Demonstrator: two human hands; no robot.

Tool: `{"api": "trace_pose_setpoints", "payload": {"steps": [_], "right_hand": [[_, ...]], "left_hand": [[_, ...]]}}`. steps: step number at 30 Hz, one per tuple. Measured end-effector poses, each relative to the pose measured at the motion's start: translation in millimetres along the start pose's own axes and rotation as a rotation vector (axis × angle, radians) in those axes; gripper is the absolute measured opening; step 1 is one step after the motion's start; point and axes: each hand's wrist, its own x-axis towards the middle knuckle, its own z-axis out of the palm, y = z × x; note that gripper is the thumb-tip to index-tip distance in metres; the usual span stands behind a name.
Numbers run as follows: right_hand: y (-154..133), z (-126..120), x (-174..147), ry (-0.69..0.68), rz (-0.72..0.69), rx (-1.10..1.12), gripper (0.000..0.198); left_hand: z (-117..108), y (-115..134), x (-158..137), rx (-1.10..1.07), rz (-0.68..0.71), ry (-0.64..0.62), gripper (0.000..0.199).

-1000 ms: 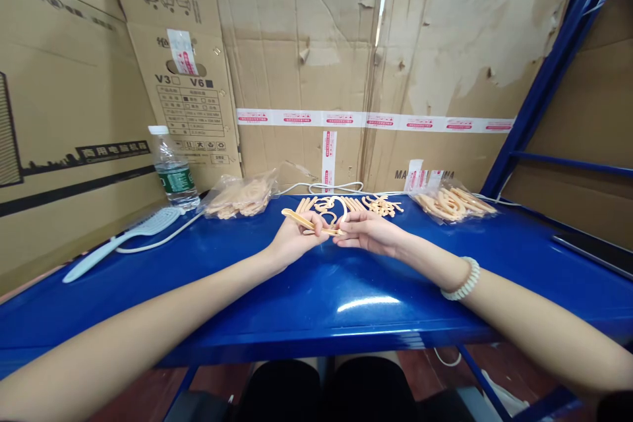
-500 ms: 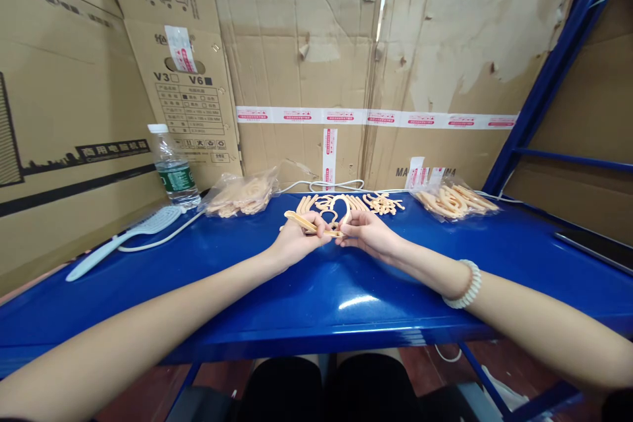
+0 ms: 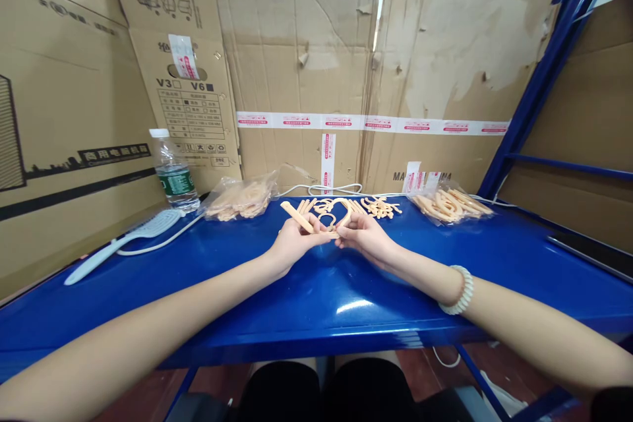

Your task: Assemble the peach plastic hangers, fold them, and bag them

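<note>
My left hand (image 3: 293,244) is closed around a flat, straight beige plastic strip (image 3: 295,214), whose far end sticks up to the left past my fingers. My right hand (image 3: 368,239) pinches a curved beige plastic piece (image 3: 342,202) that arches above its fingertips. The fingertips of both hands nearly meet, and the two beige pieces come together there; whether they are joined is hidden by the fingers. Just behind the hands lie a row of slim beige strips (image 3: 307,204) and a heap of small hooked beige parts (image 3: 382,207).
Clear bags of beige parts lie at left (image 3: 242,199) and right (image 3: 449,203). A water bottle (image 3: 174,175), a pale blue hairbrush (image 3: 131,237) and a white cable are on the left. A dark phone (image 3: 593,256) rests far right. Cardboard (image 3: 297,79) walls the blue table (image 3: 227,323).
The strip in my left hand has turned, showing more of its broad face and tilting up. My right hand has shifted only slightly. The view has tipped up a little.
</note>
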Motion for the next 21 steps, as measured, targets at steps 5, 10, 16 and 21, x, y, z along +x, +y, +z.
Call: {"api": "trace_pose_setpoints", "payload": {"steps": [5,10,16,21], "right_hand": [[-4.0,1.3,-2.4,0.003,-0.032,-0.021,0.031],[-8.2,-1.4,-1.9,0.027,-0.033,-0.093,0.031],[-7.6,1.9,-3.2,-0.056,-0.087,-0.187,0.034],[-16.1,-17.3,11.9,0.006,-0.17,-0.201,0.041]], "left_hand": [[1.1,4.7,-0.3,-0.174,-0.077,0.026,0.033],[2.2,6.9,-0.1,-0.298,-0.176,0.064,0.03],[7.0,8.9,-2.7,-0.357,-0.291,-0.006,0.03],[6.5,15.6,-3.3,-0.364,-0.308,0.012,0.02]]}}
